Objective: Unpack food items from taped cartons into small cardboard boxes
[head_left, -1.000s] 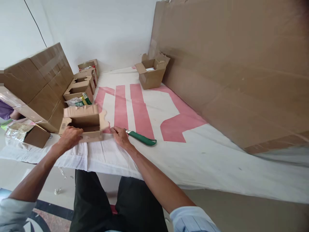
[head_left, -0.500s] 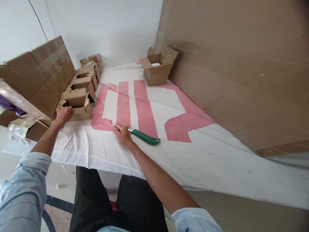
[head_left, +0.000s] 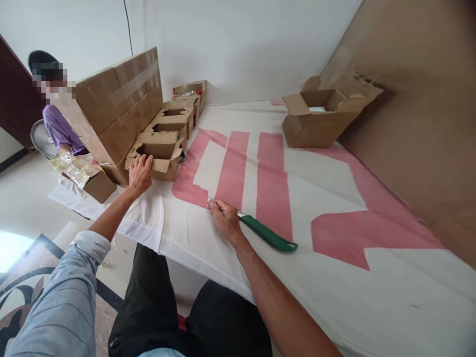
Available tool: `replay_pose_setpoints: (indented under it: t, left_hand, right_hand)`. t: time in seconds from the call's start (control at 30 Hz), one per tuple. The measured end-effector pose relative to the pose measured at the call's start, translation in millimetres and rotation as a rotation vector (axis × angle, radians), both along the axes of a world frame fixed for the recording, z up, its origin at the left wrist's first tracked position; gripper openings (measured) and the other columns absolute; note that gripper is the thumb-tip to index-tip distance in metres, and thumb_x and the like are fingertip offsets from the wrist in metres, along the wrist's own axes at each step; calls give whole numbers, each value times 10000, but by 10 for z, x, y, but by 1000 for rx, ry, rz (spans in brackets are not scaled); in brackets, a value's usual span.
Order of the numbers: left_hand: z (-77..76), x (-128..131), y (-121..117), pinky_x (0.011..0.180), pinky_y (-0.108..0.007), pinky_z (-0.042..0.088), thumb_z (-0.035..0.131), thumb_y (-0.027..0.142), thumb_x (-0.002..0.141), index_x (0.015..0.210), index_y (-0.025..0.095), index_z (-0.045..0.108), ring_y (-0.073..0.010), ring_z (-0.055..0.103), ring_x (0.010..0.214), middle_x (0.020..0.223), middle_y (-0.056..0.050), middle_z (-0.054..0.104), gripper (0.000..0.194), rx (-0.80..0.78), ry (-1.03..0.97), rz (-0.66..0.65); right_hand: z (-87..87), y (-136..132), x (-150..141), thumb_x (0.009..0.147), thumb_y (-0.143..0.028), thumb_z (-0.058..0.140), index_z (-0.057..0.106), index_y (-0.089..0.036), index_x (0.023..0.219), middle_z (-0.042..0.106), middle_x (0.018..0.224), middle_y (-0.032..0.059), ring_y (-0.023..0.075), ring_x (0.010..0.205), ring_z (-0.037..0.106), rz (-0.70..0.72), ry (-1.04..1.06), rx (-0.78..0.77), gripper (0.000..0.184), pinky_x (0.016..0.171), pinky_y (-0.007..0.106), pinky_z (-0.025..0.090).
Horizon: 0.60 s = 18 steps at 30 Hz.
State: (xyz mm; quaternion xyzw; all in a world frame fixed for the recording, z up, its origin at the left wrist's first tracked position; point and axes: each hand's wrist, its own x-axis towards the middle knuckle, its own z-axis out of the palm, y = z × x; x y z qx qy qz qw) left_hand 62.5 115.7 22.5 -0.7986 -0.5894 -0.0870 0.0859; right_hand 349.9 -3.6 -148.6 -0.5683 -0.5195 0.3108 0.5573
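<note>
My left hand [head_left: 140, 173] rests on the near flap of an opened small cardboard box [head_left: 163, 168], fingers extended and apart. The front box of the row has torn top edges and a dark inside. My right hand [head_left: 225, 215] lies low over the white cloth, fingers pinched together. Under it runs a green-handled knife [head_left: 269, 234], its handle sticking out to the right. Most of its blade is hidden by the hand; a pale tip shows at the fingertips.
More opened boxes [head_left: 171, 115] line up behind the front one, beside stacked sealed cartons [head_left: 122, 99]. A box with ragged flaps [head_left: 308, 126] stands at the back right by a large cardboard sheet [head_left: 416, 119]. Pink shapes mark the cloth [head_left: 208, 243]. A person in purple [head_left: 63, 129] sits far left.
The view has swung left, bringing the person in purple into sight. My left hand's fingers have lifted and spread on the box flap. My right hand stays pinched at the knife.
</note>
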Motion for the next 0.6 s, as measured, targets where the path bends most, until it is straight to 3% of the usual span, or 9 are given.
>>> replay_pose_setpoints:
  t: [0.17,0.3,0.47,0.6]
  left_hand:
    - [80,-216,-415,1307,-634,427,657,153,941,1738,202,486,-440,324,1756,1842,-235,423,817,-10,-1,-55]
    - [426,-670,-592,1303,-641,440,818,291,906,1705,251,516,-459,407,1690,1820,-210,441,855,-53,87,-47]
    - [921,-1255,-505,1314,-630,430,975,396,775,1800,325,384,-461,444,1653,1848,-189,413,1185,-245,303,-22]
    - [1012,-1422,-353,1309,-645,444,1016,387,690,1859,286,264,-496,372,1717,1911,-241,316,1393,-437,449,-26]
  right_hand:
    - [-32,1,16,961,-628,566,694,-253,796,644,691,3,208,694,568,10,2,9,429,686,343,441]
    - [-47,3,21,961,-608,573,713,-248,803,673,706,14,214,703,590,5,-1,11,417,686,344,456]
    - [-56,7,44,954,-610,581,722,-246,805,662,689,17,211,677,581,22,-11,14,418,656,343,438]
    - [-56,15,45,947,-603,586,717,-248,801,666,682,17,209,675,575,14,-10,10,406,652,341,432]
